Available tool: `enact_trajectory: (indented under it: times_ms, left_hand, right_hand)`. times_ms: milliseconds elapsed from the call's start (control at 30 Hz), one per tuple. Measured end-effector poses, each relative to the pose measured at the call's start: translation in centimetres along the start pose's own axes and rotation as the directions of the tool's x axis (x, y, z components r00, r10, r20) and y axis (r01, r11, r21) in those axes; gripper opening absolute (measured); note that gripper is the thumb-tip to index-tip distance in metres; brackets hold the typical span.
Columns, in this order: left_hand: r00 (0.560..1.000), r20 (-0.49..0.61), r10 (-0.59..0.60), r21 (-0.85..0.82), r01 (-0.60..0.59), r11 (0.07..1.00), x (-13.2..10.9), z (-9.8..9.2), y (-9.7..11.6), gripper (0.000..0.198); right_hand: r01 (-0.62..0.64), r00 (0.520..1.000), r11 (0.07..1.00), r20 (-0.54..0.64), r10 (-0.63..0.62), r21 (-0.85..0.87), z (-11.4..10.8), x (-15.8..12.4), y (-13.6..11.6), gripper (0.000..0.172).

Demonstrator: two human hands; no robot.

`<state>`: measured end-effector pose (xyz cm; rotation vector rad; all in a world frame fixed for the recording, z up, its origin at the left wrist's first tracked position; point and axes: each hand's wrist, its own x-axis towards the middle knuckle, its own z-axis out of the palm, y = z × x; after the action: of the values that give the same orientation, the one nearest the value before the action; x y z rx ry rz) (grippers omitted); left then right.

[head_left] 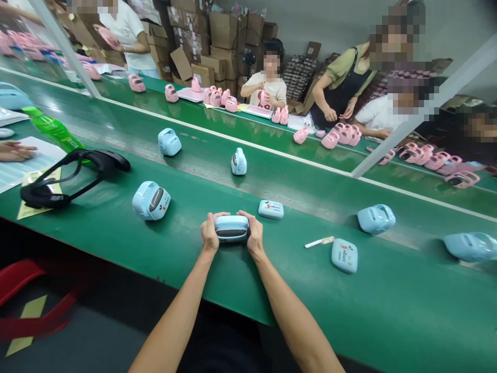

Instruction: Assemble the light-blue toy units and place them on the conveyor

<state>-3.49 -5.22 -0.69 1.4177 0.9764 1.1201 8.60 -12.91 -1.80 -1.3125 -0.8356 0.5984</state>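
Observation:
My left hand [210, 233] and my right hand [255, 233] grip a rounded light-blue plastic housing [232, 221] from its two ends. Its near face carries a dark panel, and my palms cover the ends. Just beyond my right hand lies a small light-blue lid-like piece [271, 209] with a printed cartoon and lettering. Farther right is a similar printed piece [345, 255], beside a thin white stick-like item [319, 242] with a pale yellowish end. To the left of my hands stands a light-blue housing [151, 201] with a handle and dark window.
More light-blue housings [170, 142] [238, 161] [376, 218] [470, 246] stand along the green bench [186, 248]. At left are a black head strap [73, 176], a green bottle [54, 129] and another person's hand [17, 151]. Across the line, people handle pink housings [231, 103] near cardboard boxes [223, 36].

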Motion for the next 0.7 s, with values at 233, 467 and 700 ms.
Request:
enact_trajectory:
  times_ms: [233,467,700]
  left_hand:
    - [0.992,-0.126,0.028,0.118,-0.013,0.993,-0.4,0.7,-0.3,0.074]
    - [0.980,-0.198,-0.013,0.134,0.041,0.990,-0.1,1.0,-0.5,0.063]
    - [0.961,-0.114,-0.252,-0.209,0.224,0.952,1.8,1.0,-0.4,0.057]
  right_hand:
    - [0.029,0.984,0.990,-0.171,-0.053,-0.136,2.3,0.3,-0.2,0.074]
    - [-0.063,0.974,0.993,-0.224,0.040,-0.097,2.5,0.9,0.0,0.069]
    - [-0.049,0.987,0.992,0.158,0.030,0.120,0.2,2.2,-1.1,0.056]
